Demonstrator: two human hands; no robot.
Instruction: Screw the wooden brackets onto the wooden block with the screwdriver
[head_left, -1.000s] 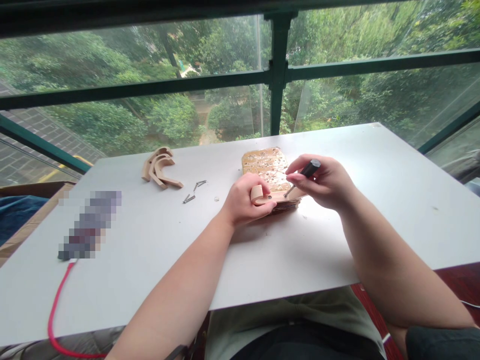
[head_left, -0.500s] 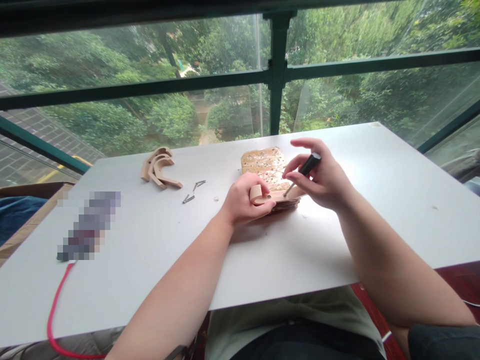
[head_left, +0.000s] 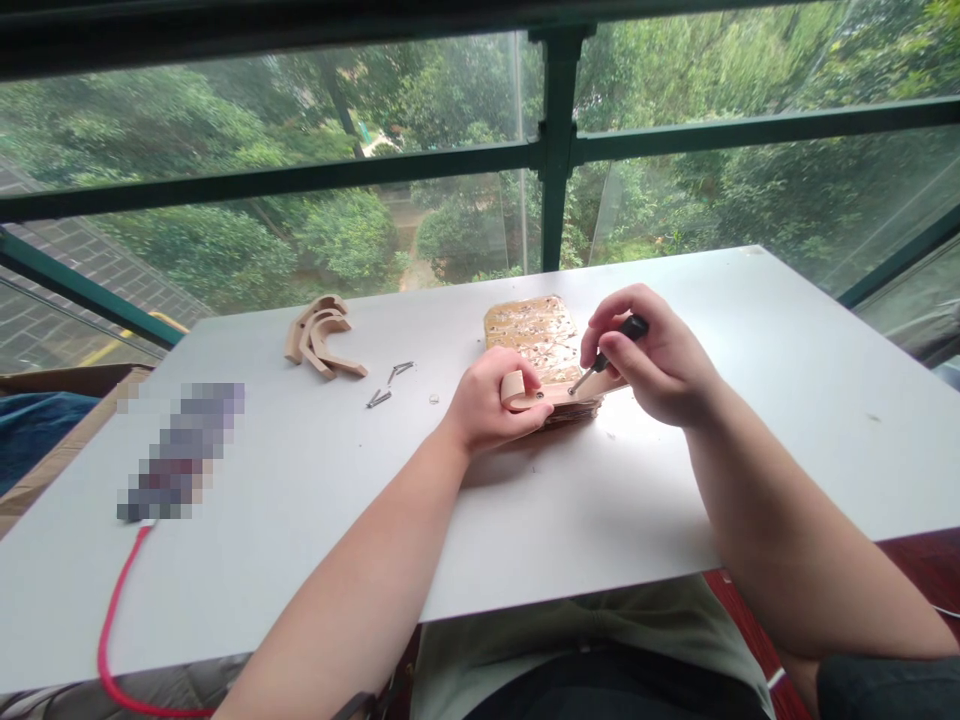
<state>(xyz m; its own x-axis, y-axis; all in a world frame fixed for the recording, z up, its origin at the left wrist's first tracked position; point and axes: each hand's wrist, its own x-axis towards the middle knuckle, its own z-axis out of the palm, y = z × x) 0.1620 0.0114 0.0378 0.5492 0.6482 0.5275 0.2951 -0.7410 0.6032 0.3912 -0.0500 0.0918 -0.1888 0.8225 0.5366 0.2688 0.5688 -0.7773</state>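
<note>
Near the middle of the white table, my left hand (head_left: pixel 495 398) is closed round the curled end of a pale wooden piece (head_left: pixel 555 394). That piece lies along the near edge of a tape-covered, brownish block (head_left: pixel 532 335) with holes and marks on its top. My right hand (head_left: pixel 656 355) grips a screwdriver (head_left: pixel 625 337) by its black handle. The screwdriver is tilted, and its tip meets a screw hole in the wooden piece. A second hole shows beside my left fingers. The piece's right end is partly hidden behind my right hand.
Curved wooden pieces (head_left: pixel 321 335) lie at the table's back left. Several metal screws (head_left: pixel 390 385) rest between them and my left hand. A blurred flat object (head_left: pixel 180 450) with a red cable (head_left: pixel 112 610) is at the left. Windows (head_left: pixel 450 220) stand behind the table (head_left: pixel 570 520).
My right hand has turned, and its raised finger has curled down toward the screwdriver. The handle has tilted lower to the right while the tip stays at the hole. My left hand keeps its hold.
</note>
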